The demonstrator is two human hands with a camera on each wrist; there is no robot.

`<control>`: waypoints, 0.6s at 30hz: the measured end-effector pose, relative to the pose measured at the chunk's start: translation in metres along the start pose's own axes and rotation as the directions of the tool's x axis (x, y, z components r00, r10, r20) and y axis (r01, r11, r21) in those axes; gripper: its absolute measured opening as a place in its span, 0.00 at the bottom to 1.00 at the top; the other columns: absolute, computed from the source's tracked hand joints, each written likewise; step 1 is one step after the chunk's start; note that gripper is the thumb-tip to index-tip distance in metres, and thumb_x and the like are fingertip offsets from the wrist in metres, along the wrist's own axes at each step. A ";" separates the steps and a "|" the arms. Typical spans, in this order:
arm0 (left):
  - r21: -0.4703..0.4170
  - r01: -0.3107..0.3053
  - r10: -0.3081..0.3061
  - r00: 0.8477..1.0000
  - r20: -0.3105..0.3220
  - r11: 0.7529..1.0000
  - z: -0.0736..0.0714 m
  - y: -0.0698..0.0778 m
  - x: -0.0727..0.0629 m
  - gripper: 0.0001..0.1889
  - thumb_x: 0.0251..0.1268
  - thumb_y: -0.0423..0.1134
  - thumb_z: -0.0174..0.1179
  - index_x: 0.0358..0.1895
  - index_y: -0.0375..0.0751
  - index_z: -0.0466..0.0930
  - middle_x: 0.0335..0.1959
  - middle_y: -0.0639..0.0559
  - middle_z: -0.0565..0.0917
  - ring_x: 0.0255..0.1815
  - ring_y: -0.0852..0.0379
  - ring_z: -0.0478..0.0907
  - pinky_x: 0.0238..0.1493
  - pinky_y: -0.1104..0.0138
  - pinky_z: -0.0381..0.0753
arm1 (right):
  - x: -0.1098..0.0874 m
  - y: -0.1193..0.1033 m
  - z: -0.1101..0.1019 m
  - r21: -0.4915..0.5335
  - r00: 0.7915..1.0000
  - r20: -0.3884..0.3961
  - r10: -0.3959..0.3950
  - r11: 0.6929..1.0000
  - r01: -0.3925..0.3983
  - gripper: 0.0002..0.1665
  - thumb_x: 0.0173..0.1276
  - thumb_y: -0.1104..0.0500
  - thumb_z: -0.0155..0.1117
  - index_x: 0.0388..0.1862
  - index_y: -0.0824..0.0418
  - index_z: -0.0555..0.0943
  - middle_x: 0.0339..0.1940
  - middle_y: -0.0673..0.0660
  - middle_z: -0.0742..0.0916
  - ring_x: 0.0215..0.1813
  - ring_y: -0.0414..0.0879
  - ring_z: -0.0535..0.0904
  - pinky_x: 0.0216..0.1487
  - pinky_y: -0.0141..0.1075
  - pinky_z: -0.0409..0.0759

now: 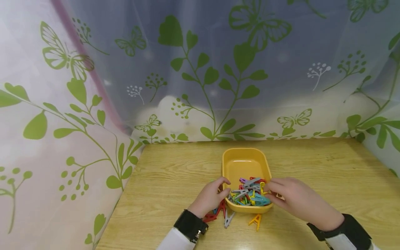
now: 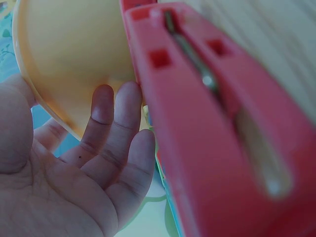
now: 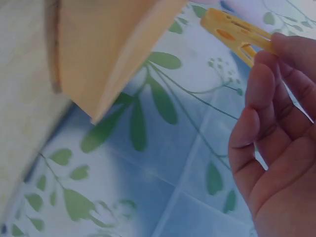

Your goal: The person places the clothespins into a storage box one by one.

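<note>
A yellow plastic box [image 1: 245, 154] stands on the table, its near half heaped with clothespins [image 1: 247, 192] in grey, blue, red, green and other colours. My left hand [image 1: 210, 196] grips its left rim; in the left wrist view several fingertips [image 2: 102, 101] lie against the outer wall. Over the right rim, my right hand [image 1: 292, 196] pinches a yellow clothespin [image 3: 237, 32] between thumb and fingers. A large red clothespin [image 2: 197, 123] looms close to the left wrist camera, beside the box.
Outside the box, red clothespins [image 1: 210, 217] lie near my left wrist. A grey clothespin [image 1: 228, 219] and an orange clothespin [image 1: 256, 221] lie before its near edge. A leaf-printed curtain [image 1: 200, 86] hangs behind the wooden table [image 1: 175, 163].
</note>
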State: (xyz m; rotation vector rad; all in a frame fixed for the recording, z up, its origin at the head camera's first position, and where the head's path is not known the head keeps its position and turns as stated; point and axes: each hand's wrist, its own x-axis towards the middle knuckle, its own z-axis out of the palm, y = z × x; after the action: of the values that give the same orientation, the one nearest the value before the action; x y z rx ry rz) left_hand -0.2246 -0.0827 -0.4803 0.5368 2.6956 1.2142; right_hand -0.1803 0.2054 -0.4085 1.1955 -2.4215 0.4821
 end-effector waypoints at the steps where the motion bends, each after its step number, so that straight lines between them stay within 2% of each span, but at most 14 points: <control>1: 0.001 0.001 -0.001 1.000 0.000 1.000 0.000 0.000 0.000 0.13 0.77 0.44 0.60 0.59 0.47 0.79 0.32 0.57 0.75 0.29 0.63 0.72 0.29 0.69 0.70 | 0.001 0.002 0.002 -0.001 1.000 0.016 0.021 1.000 -0.021 0.15 0.59 0.59 0.80 0.39 0.47 0.82 0.34 0.37 0.83 0.31 0.28 0.71 0.31 0.27 0.75; 2: 0.001 0.002 -0.002 1.000 0.001 1.000 0.000 0.001 0.000 0.13 0.77 0.44 0.60 0.59 0.48 0.79 0.32 0.57 0.75 0.29 0.63 0.72 0.29 0.69 0.70 | 0.002 0.004 0.005 -0.002 0.999 0.029 0.039 0.999 -0.039 0.17 0.56 0.62 0.81 0.39 0.47 0.82 0.34 0.37 0.82 0.31 0.28 0.71 0.31 0.27 0.74; 4: 0.003 0.001 -0.001 1.000 0.000 1.000 0.000 0.001 0.000 0.13 0.77 0.44 0.60 0.59 0.47 0.79 0.32 0.57 0.75 0.29 0.63 0.71 0.29 0.69 0.70 | 0.004 0.008 0.011 -0.011 0.997 0.044 0.066 0.998 -0.066 0.16 0.57 0.61 0.81 0.38 0.47 0.83 0.34 0.37 0.82 0.30 0.28 0.70 0.31 0.28 0.74; 8: 0.001 -0.002 0.002 1.000 -0.002 1.000 0.000 0.001 0.000 0.13 0.77 0.44 0.60 0.58 0.47 0.79 0.31 0.57 0.75 0.28 0.63 0.71 0.28 0.70 0.70 | 0.006 0.016 0.023 -0.069 0.995 0.029 0.098 0.993 -0.096 0.15 0.57 0.60 0.82 0.37 0.48 0.83 0.33 0.39 0.81 0.31 0.31 0.71 0.32 0.30 0.74; 13: -0.014 -0.006 0.006 1.000 0.001 1.000 0.000 0.001 0.000 0.13 0.77 0.44 0.60 0.58 0.47 0.79 0.30 0.57 0.74 0.26 0.63 0.70 0.27 0.70 0.69 | 0.003 0.025 0.033 -0.154 0.991 0.034 0.132 0.980 -0.125 0.15 0.56 0.59 0.83 0.35 0.46 0.85 0.34 0.40 0.79 0.34 0.34 0.71 0.36 0.37 0.76; 18: -0.018 -0.006 0.006 1.000 0.000 1.000 0.000 0.000 0.001 0.13 0.77 0.44 0.60 0.58 0.47 0.79 0.30 0.57 0.74 0.26 0.63 0.70 0.27 0.70 0.69 | -0.003 0.030 0.039 -0.171 0.984 0.061 0.167 0.973 -0.154 0.12 0.56 0.57 0.83 0.34 0.45 0.87 0.35 0.40 0.79 0.38 0.37 0.76 0.43 0.45 0.80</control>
State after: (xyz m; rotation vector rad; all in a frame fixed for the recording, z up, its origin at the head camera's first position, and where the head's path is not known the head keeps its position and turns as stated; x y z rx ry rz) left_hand -0.2254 -0.0826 -0.4800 0.5435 2.6823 1.2384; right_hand -0.2104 0.2059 -0.4471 0.9694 -2.5783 0.2798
